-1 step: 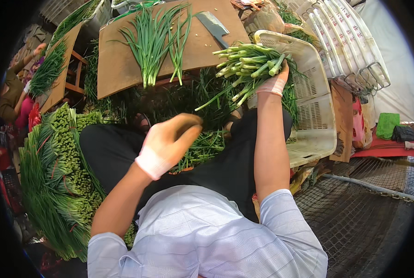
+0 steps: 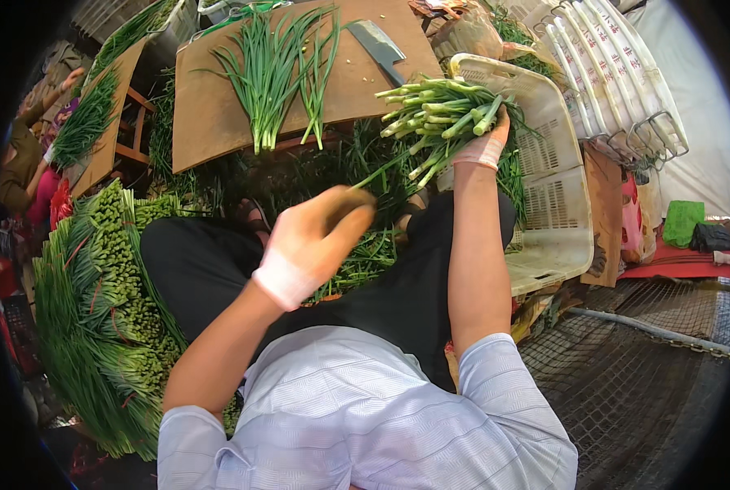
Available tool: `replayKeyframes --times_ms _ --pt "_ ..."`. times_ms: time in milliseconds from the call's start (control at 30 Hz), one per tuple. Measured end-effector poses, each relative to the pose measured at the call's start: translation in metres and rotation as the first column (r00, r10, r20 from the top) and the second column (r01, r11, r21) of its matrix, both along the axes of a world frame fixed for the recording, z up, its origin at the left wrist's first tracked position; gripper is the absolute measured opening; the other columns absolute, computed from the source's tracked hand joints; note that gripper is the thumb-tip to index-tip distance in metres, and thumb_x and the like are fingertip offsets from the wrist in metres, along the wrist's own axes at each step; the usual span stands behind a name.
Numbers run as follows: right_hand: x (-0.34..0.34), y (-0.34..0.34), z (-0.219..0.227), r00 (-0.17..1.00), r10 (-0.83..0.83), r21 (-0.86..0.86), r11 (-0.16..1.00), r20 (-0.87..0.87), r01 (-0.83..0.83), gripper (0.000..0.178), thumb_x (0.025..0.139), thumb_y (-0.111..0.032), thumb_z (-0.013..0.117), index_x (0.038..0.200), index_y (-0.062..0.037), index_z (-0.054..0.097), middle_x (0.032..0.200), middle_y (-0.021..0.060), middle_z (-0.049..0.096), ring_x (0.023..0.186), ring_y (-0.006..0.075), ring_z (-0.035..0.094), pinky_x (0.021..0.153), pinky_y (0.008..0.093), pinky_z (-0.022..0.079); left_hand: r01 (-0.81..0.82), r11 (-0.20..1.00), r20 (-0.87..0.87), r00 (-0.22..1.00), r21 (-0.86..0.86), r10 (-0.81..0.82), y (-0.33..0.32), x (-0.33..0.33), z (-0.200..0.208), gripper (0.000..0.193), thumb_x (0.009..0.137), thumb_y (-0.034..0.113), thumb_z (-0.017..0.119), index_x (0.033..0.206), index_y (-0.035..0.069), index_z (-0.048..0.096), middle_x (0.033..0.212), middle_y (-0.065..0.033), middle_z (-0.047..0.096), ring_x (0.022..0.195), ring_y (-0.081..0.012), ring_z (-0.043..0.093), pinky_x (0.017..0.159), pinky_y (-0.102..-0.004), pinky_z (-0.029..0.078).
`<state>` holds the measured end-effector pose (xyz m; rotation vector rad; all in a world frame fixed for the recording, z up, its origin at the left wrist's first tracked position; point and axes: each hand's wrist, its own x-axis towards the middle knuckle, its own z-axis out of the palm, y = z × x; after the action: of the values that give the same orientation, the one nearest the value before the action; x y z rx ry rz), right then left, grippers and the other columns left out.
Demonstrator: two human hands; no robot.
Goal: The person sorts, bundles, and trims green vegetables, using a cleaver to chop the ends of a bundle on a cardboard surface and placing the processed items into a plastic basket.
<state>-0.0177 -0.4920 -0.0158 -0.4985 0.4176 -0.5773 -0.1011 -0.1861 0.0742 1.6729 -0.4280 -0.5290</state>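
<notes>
My right hand, in a pale glove with an orange-tinted palm, grips a thick bunch of garlic chives, cut ends pointing left. One stalk juts down and left from it. Close to that stalk's tip is my left hand, gloved alike, above my lap. Motion smears its fingers, so whether they pinch the stalk is unclear. On the brown board ahead lie a larger pile of chives and a thin bunch. A cleaver rests to the right of them.
Tied chive bundles are stacked at my left. A cream plastic crate stands by my right arm, with white stacked crates beyond. Loose leaves lie between my legs. At the far left, another person works beside a board.
My left hand has shifted slightly right and upward, toward the jutting stalk. My right hand and its bunch keep their place.
</notes>
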Motion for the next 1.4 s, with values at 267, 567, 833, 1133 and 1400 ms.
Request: replayKeyframes --times_ms 267,567,833,1133,1400 --pt "-0.009 0.007 -0.001 0.96 0.197 0.03 0.978 0.202 -0.207 0.061 0.094 -0.054 0.044 0.12 -0.0009 0.062 0.11 0.0204 0.068 0.1 0.0378 0.064 0.093 0.0524 0.052 0.081 0.995 -0.408 0.912 0.052 -0.052 -0.094 0.029 0.011 0.04 0.092 0.039 0.066 0.101 0.0 0.068 0.06 -0.005 0.059 0.041 -0.0131 0.051 0.041 -0.0288 0.044" --pt "-0.015 -0.004 0.007 0.995 -0.029 -0.121 0.992 0.092 0.04 0.064 0.097 -0.055 0.039 0.125 -0.0014 0.059 0.119 0.0225 0.065 0.108 0.0398 0.061 0.098 0.0547 0.049 0.38 0.924 -0.004 0.925 0.043 -0.38 -0.025 -0.016 -0.004 0.028 0.095 0.023 0.058 0.086 -0.001 0.069 0.061 -0.0066 0.058 0.054 -0.0115 0.056 0.053 -0.0288 0.045" --pt "-0.007 -0.026 -0.029 0.704 0.283 -0.132 0.956 0.652 -0.262 0.049 0.096 -0.042 0.052 0.116 0.0011 0.063 0.106 0.0209 0.07 0.087 0.0377 0.071 0.079 0.0545 0.061 0.299 0.597 0.116 0.822 0.744 -0.557 0.048 0.017 -0.005 0.035 0.089 0.03 0.065 0.115 0.006 0.07 0.099 -0.0168 0.071 0.093 -0.0333 0.07 0.085 -0.0402 0.055" --pt "-0.022 0.017 0.016 0.842 0.287 -0.119 0.958 0.457 -0.261 0.05 0.096 -0.044 0.054 0.119 0.0006 0.059 0.105 0.0117 0.068 0.103 0.0283 0.065 0.079 0.0467 0.061 -0.047 0.939 0.652 0.731 0.342 -0.201 -0.067 0.071 0.056 0.032 0.087 0.032 0.071 0.103 0.004 0.073 0.096 -0.0172 0.063 0.091 -0.033 0.062 0.083 -0.0385 0.05" --pt "-0.016 0.009 0.02 0.625 0.333 -0.006 0.885 0.706 -0.465 0.049 0.097 -0.039 0.054 0.122 0.0033 0.057 0.109 0.0149 0.065 0.104 0.0275 0.062 0.084 0.0437 0.061 0.028 0.996 0.047 0.999 -0.084 -0.024 -0.032 0.067 0.066 0.026 0.085 0.023 0.064 0.083 -0.003 0.064 0.077 -0.002 0.059 0.075 -0.0103 0.052 0.07 -0.0258 0.043"
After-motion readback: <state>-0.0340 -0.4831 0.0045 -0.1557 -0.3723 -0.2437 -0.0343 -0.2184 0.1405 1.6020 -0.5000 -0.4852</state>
